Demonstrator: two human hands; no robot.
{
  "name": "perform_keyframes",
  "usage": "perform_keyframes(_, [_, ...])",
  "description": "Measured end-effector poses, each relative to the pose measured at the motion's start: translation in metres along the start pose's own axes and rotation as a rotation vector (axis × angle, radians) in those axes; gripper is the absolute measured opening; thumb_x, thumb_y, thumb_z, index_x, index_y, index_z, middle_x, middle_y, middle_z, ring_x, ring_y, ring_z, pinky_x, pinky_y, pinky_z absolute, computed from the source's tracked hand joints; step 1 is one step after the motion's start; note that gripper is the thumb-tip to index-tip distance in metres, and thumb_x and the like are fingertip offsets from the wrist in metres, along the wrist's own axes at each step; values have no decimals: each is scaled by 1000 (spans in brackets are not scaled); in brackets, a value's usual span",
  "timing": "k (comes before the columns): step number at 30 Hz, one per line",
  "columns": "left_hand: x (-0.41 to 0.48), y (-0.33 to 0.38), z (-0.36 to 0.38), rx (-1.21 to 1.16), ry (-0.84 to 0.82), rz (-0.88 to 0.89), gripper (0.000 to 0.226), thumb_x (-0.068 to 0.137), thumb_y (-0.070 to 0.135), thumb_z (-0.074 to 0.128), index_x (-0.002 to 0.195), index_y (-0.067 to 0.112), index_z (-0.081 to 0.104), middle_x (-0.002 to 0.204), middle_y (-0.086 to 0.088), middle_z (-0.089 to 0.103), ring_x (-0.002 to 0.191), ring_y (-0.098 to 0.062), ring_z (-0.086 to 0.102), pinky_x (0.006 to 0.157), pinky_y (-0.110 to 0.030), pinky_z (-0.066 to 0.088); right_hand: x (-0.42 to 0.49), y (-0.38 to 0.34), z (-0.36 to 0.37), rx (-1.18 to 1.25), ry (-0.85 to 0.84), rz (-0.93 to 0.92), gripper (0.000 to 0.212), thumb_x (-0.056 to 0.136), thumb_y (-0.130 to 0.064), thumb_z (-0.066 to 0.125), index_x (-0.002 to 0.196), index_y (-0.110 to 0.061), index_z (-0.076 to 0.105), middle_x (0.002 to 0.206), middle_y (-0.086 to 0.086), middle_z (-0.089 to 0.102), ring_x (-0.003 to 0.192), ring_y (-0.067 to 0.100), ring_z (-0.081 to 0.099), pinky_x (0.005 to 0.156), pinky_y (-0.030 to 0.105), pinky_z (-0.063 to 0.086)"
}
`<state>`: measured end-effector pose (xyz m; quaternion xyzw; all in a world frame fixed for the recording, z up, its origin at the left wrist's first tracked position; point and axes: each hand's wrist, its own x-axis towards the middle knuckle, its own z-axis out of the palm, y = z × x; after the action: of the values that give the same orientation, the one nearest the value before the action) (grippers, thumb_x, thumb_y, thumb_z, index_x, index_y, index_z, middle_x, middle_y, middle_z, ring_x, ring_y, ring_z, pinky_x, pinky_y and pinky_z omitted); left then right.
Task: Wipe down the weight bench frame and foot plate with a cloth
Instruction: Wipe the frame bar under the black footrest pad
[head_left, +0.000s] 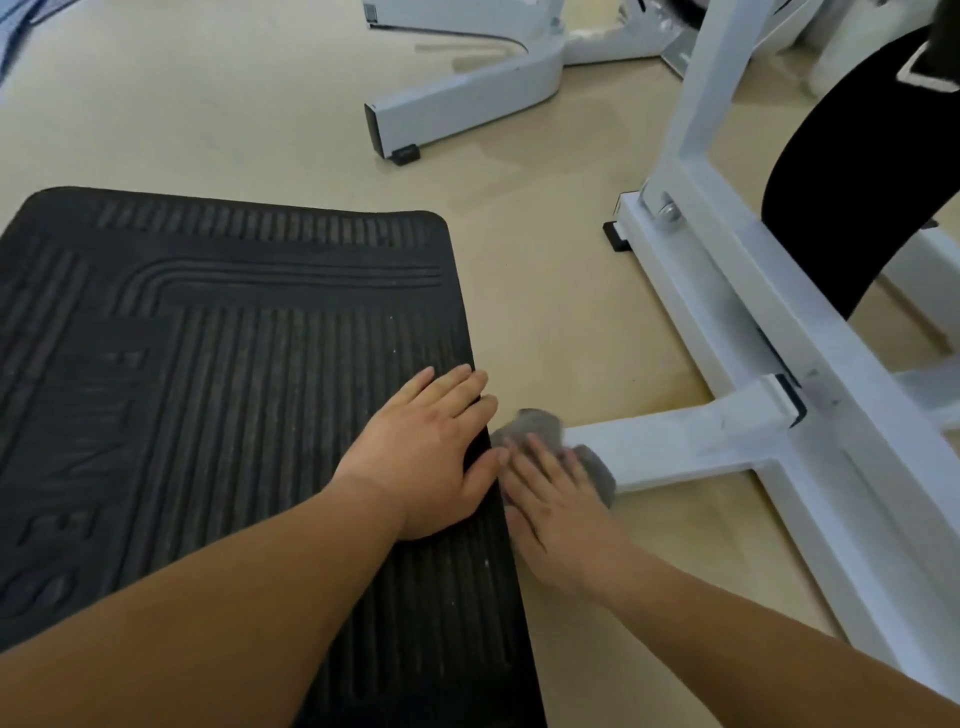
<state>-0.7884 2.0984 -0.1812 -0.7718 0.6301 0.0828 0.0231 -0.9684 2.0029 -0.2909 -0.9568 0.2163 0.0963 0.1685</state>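
Nearest, two bare forearms reach in from the bottom edge. The left hand (423, 457) lies flat, palm down and fingers spread, on the right edge of the black ribbed foot plate (208, 364), gripping nothing. Just right of it, the right hand (556, 506) presses a grey cloth (540, 423) onto the end of a short white crossbar (685, 441), fingers laid over the cloth rather than closed round it. That crossbar joins the white bench frame (779, 332), which runs from near right to far along the beige floor (545, 291). A black pad (852, 176) hangs beyond the frame at right. Farther off stands another white frame leg (457, 104).
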Motion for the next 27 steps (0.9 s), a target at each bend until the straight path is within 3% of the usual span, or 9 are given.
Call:
perform_keyframes(3, [0,-1,0,-1,-10,1,66,104,61,19,162,29,21,173,7,5,158,-9,-5,130,-39,0,4,17,-12,2,26,-55,66,96,-61,-15,158,-42,-5,167,-19,-12,152,2,-23,126,37,-13])
perform_keyframes(7, [-2,-1,0,13,-17,-11,68,104,62,19,163,29,18,173,7,1,158,-9,-9,129,-39,-4,4,62,-11,-70,201,377,62,105,-55,5,163,-35,4,172,-8,0,157,12,-7,128,43,-4])
perform_keyframes(9, [0,0,0,28,-13,-9,68,104,63,17,163,29,18,173,7,1,158,-10,-9,129,-40,-3,6,51,-2,-33,214,470,61,106,-51,7,163,-32,-1,172,-4,-5,157,17,-14,127,47,-5])
perform_keyframes(12, [1,1,0,38,-25,1,68,103,63,16,163,29,18,173,7,2,158,-10,-8,129,-39,-3,5,3,10,-3,141,175,60,105,-52,4,160,-34,-9,170,-6,-14,154,18,-26,126,53,-9])
perform_keyframes(15, [1,0,0,39,-17,-11,69,103,64,16,163,31,16,172,9,-1,157,-8,-10,128,-36,-7,-3,-9,14,-22,88,-128,58,106,-57,2,160,-38,-1,170,-10,-5,156,15,-16,127,48,-7])
perform_keyframes(18, [1,0,1,42,-10,-7,69,103,64,15,164,31,15,172,9,-3,157,-7,-12,127,-36,-8,-5,52,-1,-80,193,110,63,105,-62,1,162,-38,5,171,-8,1,157,11,-9,127,44,-3])
perform_keyframes(22, [0,2,3,43,2,-22,70,103,64,16,164,30,18,172,8,0,157,-9,-10,128,-37,-6,-21,124,-27,-305,224,402,75,106,-50,0,157,-6,34,162,13,36,153,25,29,128,48,6])
perform_keyframes(24, [0,4,2,41,5,-26,70,104,63,15,164,29,18,172,7,-1,157,-10,-10,128,-38,-7,-22,121,-18,-307,263,431,73,105,-47,10,156,0,33,162,18,35,153,30,28,128,50,6])
perform_keyframes(27, [-2,5,1,41,8,-19,69,104,63,14,164,29,14,172,7,-3,157,-10,-12,129,-39,-6,-20,73,6,-157,280,364,73,102,-52,19,164,-15,10,171,9,10,158,27,4,127,50,1])
